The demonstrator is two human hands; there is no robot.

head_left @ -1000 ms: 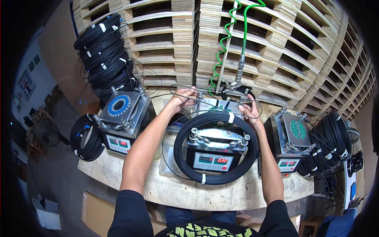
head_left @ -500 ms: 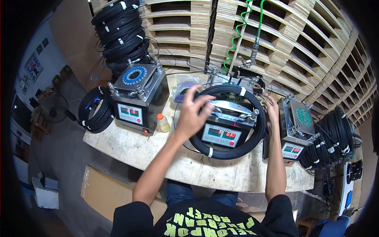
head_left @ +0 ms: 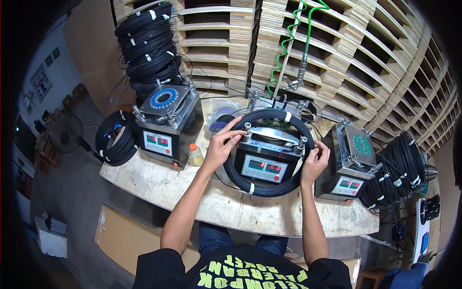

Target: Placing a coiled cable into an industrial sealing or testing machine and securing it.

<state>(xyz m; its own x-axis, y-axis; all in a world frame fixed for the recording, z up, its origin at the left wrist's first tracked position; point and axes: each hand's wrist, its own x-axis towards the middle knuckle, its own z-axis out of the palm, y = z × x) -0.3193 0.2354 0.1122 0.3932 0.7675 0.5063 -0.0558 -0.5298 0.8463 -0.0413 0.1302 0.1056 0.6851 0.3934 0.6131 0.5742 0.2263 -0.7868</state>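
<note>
A coil of black cable [head_left: 275, 190], bound with white ties, stands tilted in front of the middle polishing-type machine [head_left: 263, 169], whose panel and metal top show through the ring. At the coil's upper left, my left hand [head_left: 224, 147] is closed on the ring with thumb and fingers. Across from it, my right hand [head_left: 316, 161] has its fingers curled at the coil's right side. Part of the ring is hidden behind each hand. Green connectors are partly visible on the machine's top behind the coil.
Similar machines stand at left [head_left: 158, 143] and right [head_left: 348, 186]. Stacked black coils [head_left: 149, 53] rise at back left; more coils [head_left: 395, 168] lie at right. A small orange-capped bottle [head_left: 196, 155] stands near the left machine. A green air hose [head_left: 306, 43] hangs behind; wooden pallets [head_left: 211, 29] line the back.
My left hand has come down from above the machine and closed on the coil. My right hand has moved in from beyond the coil's right side to its edge. The panel's red display has changed.
</note>
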